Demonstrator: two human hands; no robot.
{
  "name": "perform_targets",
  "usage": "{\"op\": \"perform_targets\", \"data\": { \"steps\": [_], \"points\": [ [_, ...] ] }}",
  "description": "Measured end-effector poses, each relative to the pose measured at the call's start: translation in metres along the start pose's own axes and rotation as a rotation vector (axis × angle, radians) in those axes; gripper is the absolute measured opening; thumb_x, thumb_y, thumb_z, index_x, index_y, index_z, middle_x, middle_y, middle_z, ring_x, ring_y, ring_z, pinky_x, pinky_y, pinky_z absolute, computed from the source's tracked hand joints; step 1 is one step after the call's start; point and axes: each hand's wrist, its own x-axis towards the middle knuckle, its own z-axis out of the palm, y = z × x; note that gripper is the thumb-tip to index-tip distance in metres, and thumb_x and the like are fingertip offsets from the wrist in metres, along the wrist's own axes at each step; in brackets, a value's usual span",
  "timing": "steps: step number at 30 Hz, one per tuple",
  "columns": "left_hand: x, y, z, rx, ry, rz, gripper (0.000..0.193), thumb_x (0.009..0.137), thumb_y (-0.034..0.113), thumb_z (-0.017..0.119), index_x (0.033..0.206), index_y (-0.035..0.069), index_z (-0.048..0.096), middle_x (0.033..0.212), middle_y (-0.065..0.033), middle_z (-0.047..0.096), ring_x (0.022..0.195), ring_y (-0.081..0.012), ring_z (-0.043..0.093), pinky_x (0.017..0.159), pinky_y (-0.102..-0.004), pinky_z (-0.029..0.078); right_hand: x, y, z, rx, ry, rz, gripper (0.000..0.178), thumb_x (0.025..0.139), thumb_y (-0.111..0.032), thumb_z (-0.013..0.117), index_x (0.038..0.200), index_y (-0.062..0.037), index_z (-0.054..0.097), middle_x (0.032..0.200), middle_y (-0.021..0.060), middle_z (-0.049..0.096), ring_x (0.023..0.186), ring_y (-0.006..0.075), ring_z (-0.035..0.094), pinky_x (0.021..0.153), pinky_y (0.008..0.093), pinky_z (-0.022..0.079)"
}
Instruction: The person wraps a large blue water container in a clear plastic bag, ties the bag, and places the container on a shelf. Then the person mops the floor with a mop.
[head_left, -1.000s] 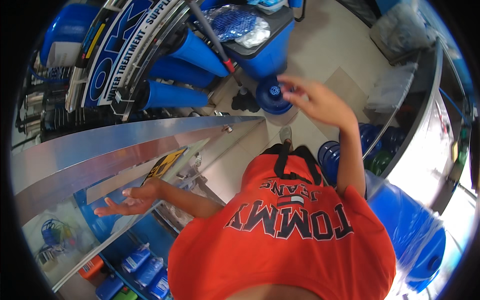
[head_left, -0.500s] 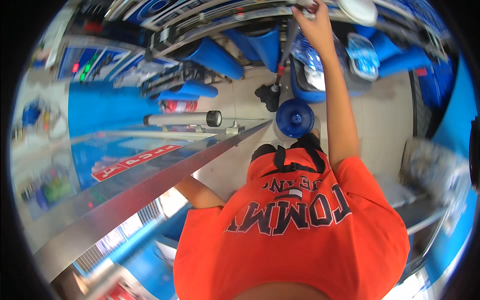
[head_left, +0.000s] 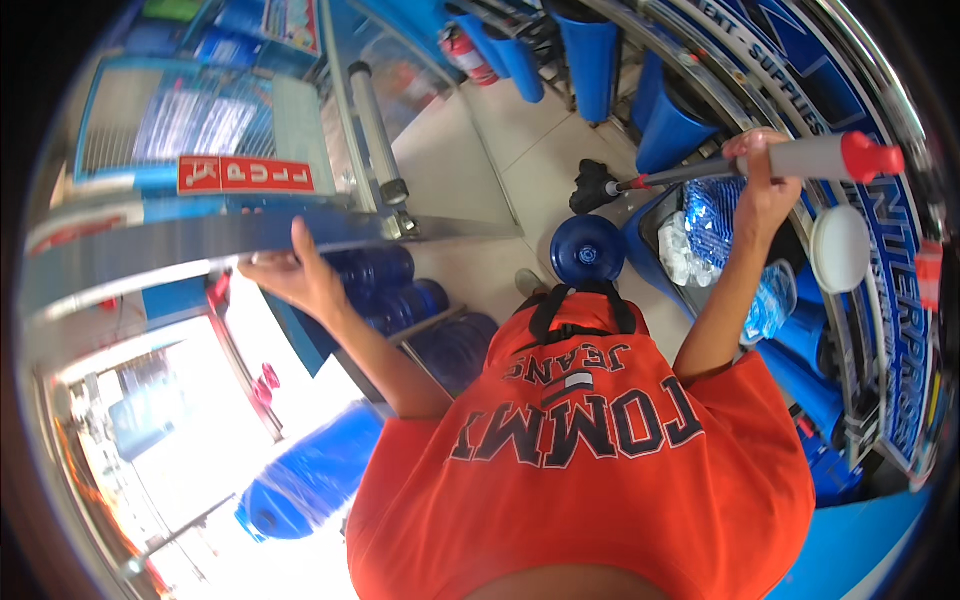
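Note:
My right hand (head_left: 765, 185) is wrapped round the grey grip of a long pole (head_left: 815, 160) with a red end. The pole's thin shaft slants down left toward a dark, ragged head (head_left: 593, 187) near the floor; its exact kind is unclear. My left hand (head_left: 300, 275) is open, its thumb raised and fingers stretched flat against or just beside the metal edge of a glass door (head_left: 190, 232). On the floor in front of me is a round blue water jug (head_left: 587, 252), seen from above.
A tubular handle (head_left: 375, 135) and a red sign (head_left: 245, 176) are on the door. Right of me, a blue bin (head_left: 650, 230) holds plastic wrap, beside a rack with blue tubs (head_left: 675, 125) and a white lid (head_left: 840, 250). Blue bottles (head_left: 375, 285) stand behind the door; a wrapped one (head_left: 310, 470) lies left.
My view has turned left toward the doorway. My left hand, hidden behind the door before, now shows at its edge. The pole has come fully into view in my right hand.

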Motion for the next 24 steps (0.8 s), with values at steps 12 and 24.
{"op": "perform_targets", "data": {
  "steps": [12, 24],
  "points": [
    [0.104, -0.151, -0.099, 0.545, 0.098, -0.098, 0.098, 0.087, 0.026, 0.075, 0.145, -0.011, 0.004, 0.141, -0.0363, 0.035, 0.134, -0.0413, 0.041, 0.102, -0.0491, 0.044, 0.005, -0.079, -0.008, 0.291, -0.469, -0.046, 0.011, 0.092, -0.006, 0.059, 0.092, 0.0017, 0.051, 0.072, 0.0081, 0.051, 0.059, 0.0125, 0.049, 0.052, 0.0247, 0.043],
    [-0.122, -0.079, 0.114, -0.165, -0.785, -0.275, 0.058, 0.086, 0.019, 0.07, 0.138, 0.007, 0.049, 0.139, -0.0185, 0.052, 0.116, -0.0337, 0.058, 0.101, -0.0405, 0.045, -0.039, -0.09, 0.091, 0.313, -0.436, -0.041, 0.017, 0.088, 0.0, 0.066, 0.081, -0.0022, 0.051, 0.063, 0.0052, 0.049, 0.052, 0.0104, 0.045, 0.042, 0.0254, 0.034]
  ]
}}
